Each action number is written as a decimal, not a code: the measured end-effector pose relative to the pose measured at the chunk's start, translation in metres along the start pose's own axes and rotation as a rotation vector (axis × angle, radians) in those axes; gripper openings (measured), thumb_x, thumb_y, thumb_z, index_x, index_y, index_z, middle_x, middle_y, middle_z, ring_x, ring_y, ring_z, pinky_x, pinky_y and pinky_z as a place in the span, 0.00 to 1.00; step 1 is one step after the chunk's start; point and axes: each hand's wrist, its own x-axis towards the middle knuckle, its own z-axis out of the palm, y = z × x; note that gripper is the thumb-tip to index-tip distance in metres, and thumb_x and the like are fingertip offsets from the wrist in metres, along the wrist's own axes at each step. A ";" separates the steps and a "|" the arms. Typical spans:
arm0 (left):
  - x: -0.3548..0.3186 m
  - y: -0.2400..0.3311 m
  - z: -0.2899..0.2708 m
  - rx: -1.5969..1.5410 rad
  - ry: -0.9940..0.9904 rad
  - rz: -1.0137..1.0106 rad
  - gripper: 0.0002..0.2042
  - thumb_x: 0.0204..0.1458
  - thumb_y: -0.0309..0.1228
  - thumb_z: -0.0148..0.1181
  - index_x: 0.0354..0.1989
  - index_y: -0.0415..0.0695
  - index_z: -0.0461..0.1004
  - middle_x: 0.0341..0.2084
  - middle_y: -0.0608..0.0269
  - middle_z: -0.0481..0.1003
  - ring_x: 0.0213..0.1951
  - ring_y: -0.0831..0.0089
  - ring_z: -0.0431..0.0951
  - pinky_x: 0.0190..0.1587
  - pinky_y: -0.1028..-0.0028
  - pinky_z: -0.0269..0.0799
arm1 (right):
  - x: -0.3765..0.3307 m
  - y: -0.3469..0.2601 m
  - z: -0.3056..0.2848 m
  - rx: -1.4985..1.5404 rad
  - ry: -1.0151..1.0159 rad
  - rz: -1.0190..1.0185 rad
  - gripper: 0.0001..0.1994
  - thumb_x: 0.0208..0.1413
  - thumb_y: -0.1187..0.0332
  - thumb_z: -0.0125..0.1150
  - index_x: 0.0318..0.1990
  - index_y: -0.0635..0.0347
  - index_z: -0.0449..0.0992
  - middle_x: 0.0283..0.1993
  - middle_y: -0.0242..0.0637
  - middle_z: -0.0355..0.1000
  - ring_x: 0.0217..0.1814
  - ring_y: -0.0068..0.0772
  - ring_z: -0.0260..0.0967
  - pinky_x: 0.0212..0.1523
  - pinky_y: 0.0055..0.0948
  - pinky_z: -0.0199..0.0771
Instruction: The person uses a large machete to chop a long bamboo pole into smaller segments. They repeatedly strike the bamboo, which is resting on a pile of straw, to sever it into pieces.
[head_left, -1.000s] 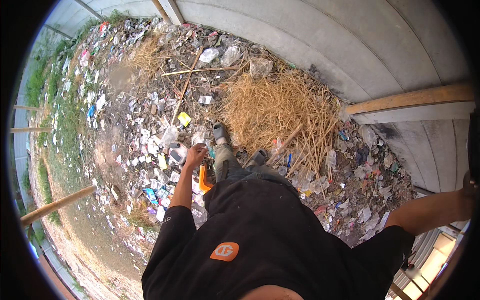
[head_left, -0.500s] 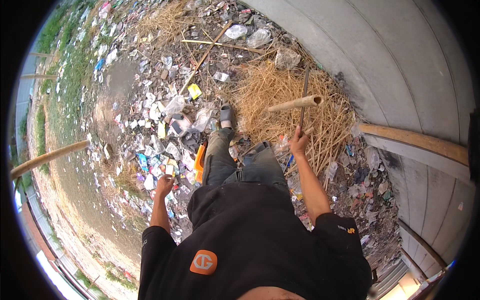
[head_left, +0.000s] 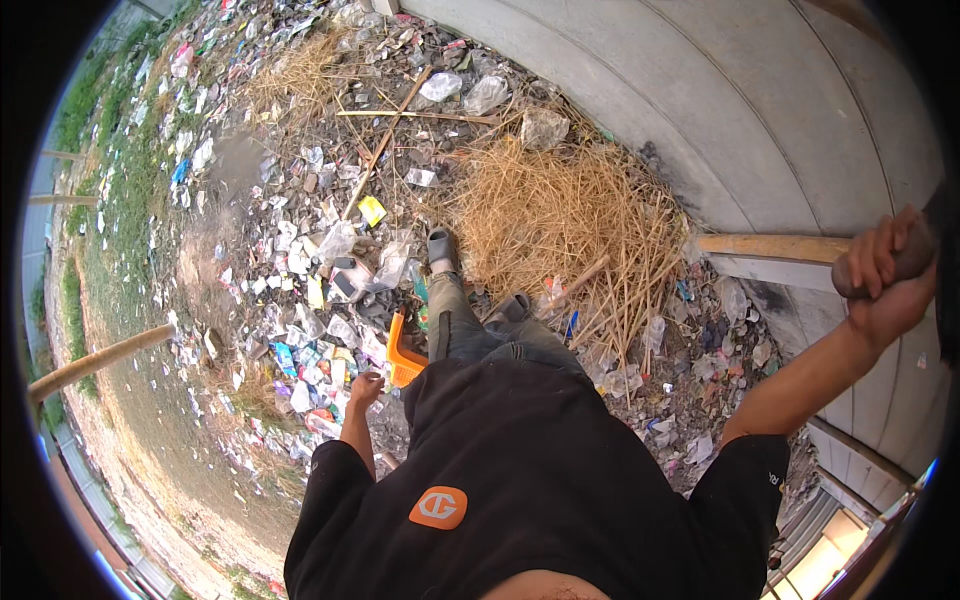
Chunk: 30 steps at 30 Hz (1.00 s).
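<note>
My right hand is raised far out to the right, in front of the concrete wall. Its fingers are closed around a dark round handle, most of which lies outside the picture. My left hand hangs by my hip with the fingers loosely curled and nothing in it. It is just below an orange plastic piece lying on the littered ground. I wear a black shirt and grey trousers, and one grey sandal points forward.
A pile of dry straw with loose sticks lies ahead on the right. Plastic bags, bottles and wrappers cover the ground. A wooden beam leans at the wall. A bamboo pole crosses the left side by a grass strip.
My right arm swung from over the straw out and up to the far right. My left hand stayed low by my hip, having dropped there earlier.
</note>
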 end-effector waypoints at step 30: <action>0.000 0.019 -0.006 -0.049 0.066 0.250 0.18 0.56 0.34 0.61 0.50 0.34 0.76 0.32 0.47 0.82 0.32 0.66 0.85 0.36 0.70 0.78 | 0.030 -0.010 0.052 -0.066 0.117 -0.362 0.26 0.62 0.42 0.45 0.21 0.52 0.59 0.11 0.25 0.46 0.10 0.19 0.42 0.13 0.24 0.49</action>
